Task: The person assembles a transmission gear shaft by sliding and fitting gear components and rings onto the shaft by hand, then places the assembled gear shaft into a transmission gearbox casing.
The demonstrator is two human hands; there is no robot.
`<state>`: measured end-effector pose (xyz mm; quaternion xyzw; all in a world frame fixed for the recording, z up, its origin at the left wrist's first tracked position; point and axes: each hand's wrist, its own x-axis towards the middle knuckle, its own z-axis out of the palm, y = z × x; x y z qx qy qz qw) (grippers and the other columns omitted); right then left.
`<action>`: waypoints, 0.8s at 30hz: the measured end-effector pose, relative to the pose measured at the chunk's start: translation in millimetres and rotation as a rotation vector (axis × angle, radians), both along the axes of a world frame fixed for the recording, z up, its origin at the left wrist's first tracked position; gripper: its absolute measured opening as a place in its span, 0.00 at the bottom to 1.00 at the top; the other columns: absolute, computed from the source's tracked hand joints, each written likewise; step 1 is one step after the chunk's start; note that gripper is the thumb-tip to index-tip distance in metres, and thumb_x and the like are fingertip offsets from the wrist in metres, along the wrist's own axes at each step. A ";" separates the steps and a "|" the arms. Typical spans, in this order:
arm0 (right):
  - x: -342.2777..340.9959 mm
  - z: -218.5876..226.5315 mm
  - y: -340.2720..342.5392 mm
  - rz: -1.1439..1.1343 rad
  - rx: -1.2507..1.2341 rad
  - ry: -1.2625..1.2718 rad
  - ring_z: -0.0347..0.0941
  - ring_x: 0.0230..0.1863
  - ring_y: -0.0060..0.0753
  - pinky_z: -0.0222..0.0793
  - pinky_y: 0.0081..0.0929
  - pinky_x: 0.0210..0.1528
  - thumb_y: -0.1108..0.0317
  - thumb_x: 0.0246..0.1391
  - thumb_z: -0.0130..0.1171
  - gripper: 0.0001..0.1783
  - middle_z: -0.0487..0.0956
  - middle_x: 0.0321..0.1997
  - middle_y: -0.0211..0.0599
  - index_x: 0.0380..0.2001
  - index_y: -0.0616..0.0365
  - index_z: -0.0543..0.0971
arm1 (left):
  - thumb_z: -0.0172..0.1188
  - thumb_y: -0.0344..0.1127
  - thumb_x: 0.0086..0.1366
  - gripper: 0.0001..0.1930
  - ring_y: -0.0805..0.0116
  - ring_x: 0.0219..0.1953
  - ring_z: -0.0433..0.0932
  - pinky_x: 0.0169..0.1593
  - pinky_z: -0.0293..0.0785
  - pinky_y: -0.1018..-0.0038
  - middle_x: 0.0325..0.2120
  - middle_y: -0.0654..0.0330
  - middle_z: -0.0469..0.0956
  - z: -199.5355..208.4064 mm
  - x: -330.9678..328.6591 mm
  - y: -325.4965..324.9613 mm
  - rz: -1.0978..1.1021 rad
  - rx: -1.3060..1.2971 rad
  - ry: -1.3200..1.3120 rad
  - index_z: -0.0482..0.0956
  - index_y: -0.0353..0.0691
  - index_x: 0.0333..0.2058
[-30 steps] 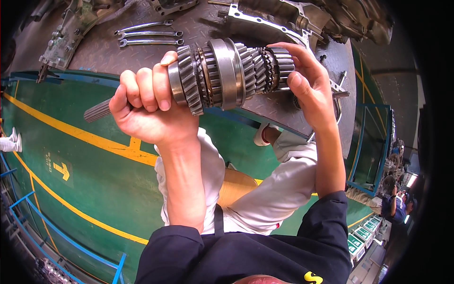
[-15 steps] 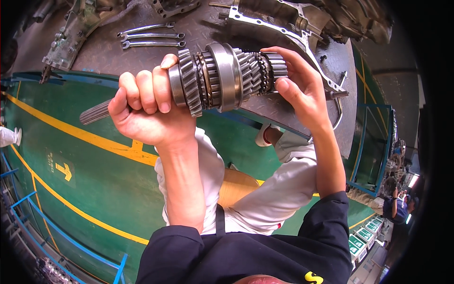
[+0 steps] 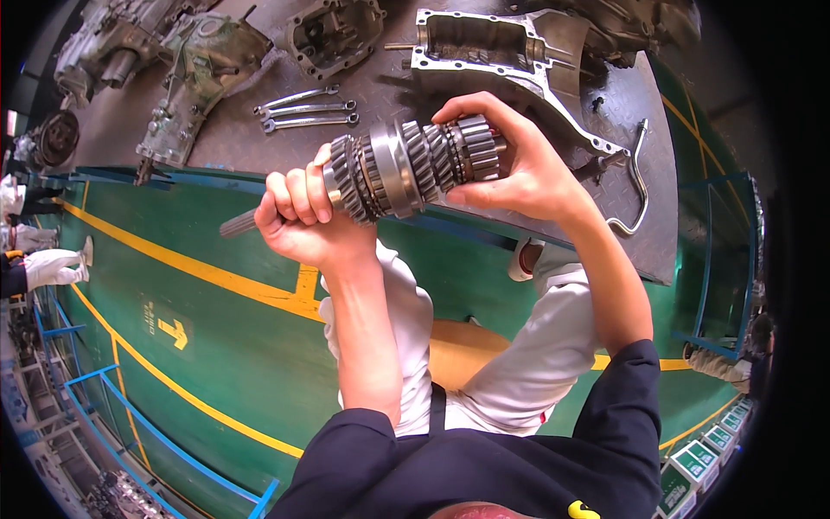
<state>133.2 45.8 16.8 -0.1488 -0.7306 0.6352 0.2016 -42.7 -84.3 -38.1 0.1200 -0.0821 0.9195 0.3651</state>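
Both of my hands hold a transmission gear shaft [image 3: 393, 170] just off the near edge of the metal workbench [image 3: 233, 147]. It carries several toothed gears and a smooth steel ring around its middle. My left hand [image 3: 303, 212] is wrapped round the shaft at its left end, and a splined tip pokes out past the fist. The fingers and thumb of my right hand [image 3: 527, 164] curve around the gears at the right end. The shaft lies roughly level, its right end slightly higher.
Several combination wrenches [image 3: 309, 108] lie on the bench beyond my left hand. An open gearbox housing [image 3: 480, 65] stands behind the gears, and more castings [image 3: 203, 73] sit at far left. A bent metal rod [image 3: 644, 186] rests at right. Another person's leg [image 3: 56, 266] shows at far left.
The view has shifted, showing more of the bench. My right hand has slid toward the middle of the gears, with its thumb now under them. My left hand keeps its grip.
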 end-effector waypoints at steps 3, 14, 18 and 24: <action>2.1 10.9 -0.8 -0.029 0.099 -0.110 0.72 0.40 0.16 0.71 0.19 0.45 0.61 0.44 0.73 0.29 0.77 0.39 0.29 0.48 0.61 0.74 | 0.47 0.36 0.62 0.16 0.77 0.14 0.53 0.52 0.62 0.77 0.09 0.70 0.54 0.4 3.7 1.7 -0.021 0.046 -0.011 0.55 0.51 0.16; 7.0 0.3 0.2 0.018 0.027 -0.056 0.70 0.56 0.24 0.70 0.29 0.60 0.76 0.42 0.71 0.40 0.69 0.59 0.35 0.59 0.58 0.65 | 0.49 0.37 0.61 0.17 0.77 0.15 0.55 0.46 0.62 0.79 0.10 0.70 0.55 -14.0 6.0 0.7 0.027 -0.062 -0.045 0.55 0.51 0.16; 1.5 -7.3 -3.3 -0.028 -0.059 0.197 0.70 0.58 0.31 0.68 0.32 0.62 0.70 0.43 0.74 0.50 0.69 0.60 0.40 0.67 0.56 0.57 | 0.50 0.37 0.61 0.16 0.77 0.15 0.56 0.42 0.63 0.79 0.10 0.70 0.55 -1.0 10.3 6.9 0.031 -0.032 -0.091 0.57 0.51 0.16; -19.3 -36.9 -13.1 -0.159 -0.436 0.302 0.67 0.60 0.34 0.59 0.35 0.67 0.68 0.41 0.77 0.60 0.68 0.61 0.41 0.70 0.59 0.46 | 0.50 0.37 0.61 0.17 0.77 0.18 0.56 0.29 0.58 0.79 0.11 0.71 0.55 -13.6 14.1 26.1 0.014 0.011 -0.218 0.56 0.52 0.16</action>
